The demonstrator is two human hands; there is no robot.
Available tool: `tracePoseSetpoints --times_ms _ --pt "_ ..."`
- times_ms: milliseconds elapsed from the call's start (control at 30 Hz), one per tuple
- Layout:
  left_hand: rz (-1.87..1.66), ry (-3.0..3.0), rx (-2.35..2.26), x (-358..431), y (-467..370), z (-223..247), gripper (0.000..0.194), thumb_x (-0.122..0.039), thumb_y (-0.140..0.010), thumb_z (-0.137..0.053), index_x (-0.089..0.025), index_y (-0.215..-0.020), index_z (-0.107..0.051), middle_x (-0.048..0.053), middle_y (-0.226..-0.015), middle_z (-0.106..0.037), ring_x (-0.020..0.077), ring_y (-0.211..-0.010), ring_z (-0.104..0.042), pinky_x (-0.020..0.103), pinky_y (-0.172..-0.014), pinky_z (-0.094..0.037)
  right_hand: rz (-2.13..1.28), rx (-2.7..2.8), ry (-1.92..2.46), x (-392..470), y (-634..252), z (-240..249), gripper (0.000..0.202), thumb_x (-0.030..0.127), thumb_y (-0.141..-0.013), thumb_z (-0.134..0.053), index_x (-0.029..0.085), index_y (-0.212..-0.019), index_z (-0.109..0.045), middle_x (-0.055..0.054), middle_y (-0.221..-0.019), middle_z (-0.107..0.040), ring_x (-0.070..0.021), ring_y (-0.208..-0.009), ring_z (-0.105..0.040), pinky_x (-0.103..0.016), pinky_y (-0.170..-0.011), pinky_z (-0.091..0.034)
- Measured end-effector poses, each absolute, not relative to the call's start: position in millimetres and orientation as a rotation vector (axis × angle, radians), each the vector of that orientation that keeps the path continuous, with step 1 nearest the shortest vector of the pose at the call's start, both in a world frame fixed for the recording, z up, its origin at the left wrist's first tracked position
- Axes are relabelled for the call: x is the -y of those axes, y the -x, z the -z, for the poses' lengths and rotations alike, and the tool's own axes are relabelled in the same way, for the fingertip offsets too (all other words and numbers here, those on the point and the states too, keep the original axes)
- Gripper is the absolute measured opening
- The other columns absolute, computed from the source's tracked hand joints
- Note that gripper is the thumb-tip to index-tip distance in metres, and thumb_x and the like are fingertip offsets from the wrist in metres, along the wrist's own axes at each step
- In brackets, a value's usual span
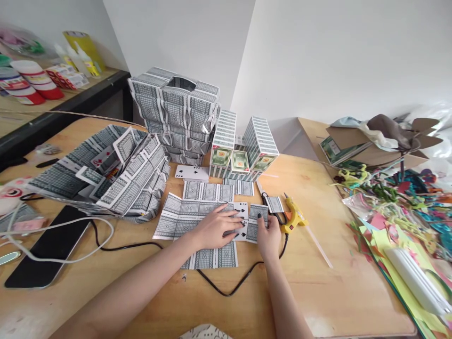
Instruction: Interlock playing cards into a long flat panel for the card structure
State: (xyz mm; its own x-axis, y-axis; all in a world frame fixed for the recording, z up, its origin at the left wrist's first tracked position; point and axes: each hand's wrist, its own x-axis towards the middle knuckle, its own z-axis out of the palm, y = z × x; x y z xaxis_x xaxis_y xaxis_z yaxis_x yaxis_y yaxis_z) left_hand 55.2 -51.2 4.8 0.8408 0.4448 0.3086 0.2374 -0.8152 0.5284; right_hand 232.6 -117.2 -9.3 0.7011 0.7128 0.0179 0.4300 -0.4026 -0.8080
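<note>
A flat sheet of joined playing cards [191,207], mostly back side up, lies on the table before me. My left hand [218,228] rests flat on it with fingers spread, beside face-up spades cards [241,234] at its right edge. My right hand [269,234] pinches a playing card [252,225], back side up, at the sheet's right edge. Just right of that hand lies a yellow glue gun [294,216], with a loose card [274,204] and black-handled scissors [262,190] close by.
Behind stand a large box built of cards [176,106] and stacked green card packs [223,141]. A slanted card structure [137,176] and a black phone [47,249] are at left. A glue stick [319,247] and craft scraps [384,235] lie right. A black cord [229,293] crosses the front.
</note>
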Motion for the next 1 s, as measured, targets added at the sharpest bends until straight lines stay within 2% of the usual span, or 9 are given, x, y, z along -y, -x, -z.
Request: tracePoseSetpoints --times_ms 567,833,1000 --pt "-0.6 -2.52 -0.502 51.1 -55.3 -4.9 0.03 -0.023 -0.083 -0.048 -0.026 -0.111 -0.059 -0.001 -0.116 -0.061 0.0179 -0.119 -0.045 0.045 -0.108 -0.021 -0.405 0.849 2.076 116.8 -227.2 7.1 0.02 0.041 -0.076 -0.048 0.021 -0.074 -0.048 -0.002 -0.068 -0.058 -0.0182 -0.063 -0.052 -0.027 -0.057 -0.037" --pt "-0.615 -2.513 -0.507 50.9 -55.2 -6.9 0.029 -0.022 -0.083 -0.047 -0.027 -0.11 -0.06 -0.002 -0.115 -0.062 0.0177 -0.118 -0.046 0.046 -0.107 -0.023 -0.496 0.849 1.973 119.1 -233.5 14.8 0.025 0.045 -0.076 -0.05 0.02 -0.074 -0.047 0.001 -0.062 -0.052 -0.0155 -0.056 -0.047 -0.025 -0.051 -0.035" --pt "-0.608 -2.506 -0.515 51.0 -55.2 -7.1 0.029 -0.022 -0.084 -0.047 -0.027 -0.109 -0.06 -0.002 -0.115 -0.062 0.0171 -0.119 -0.046 0.045 -0.108 -0.022 -0.509 0.841 1.91 120.6 -232.3 17.0 0.028 0.048 -0.076 -0.051 0.02 -0.076 -0.048 0.0 -0.067 -0.055 -0.0157 -0.06 -0.049 -0.025 -0.054 -0.038"
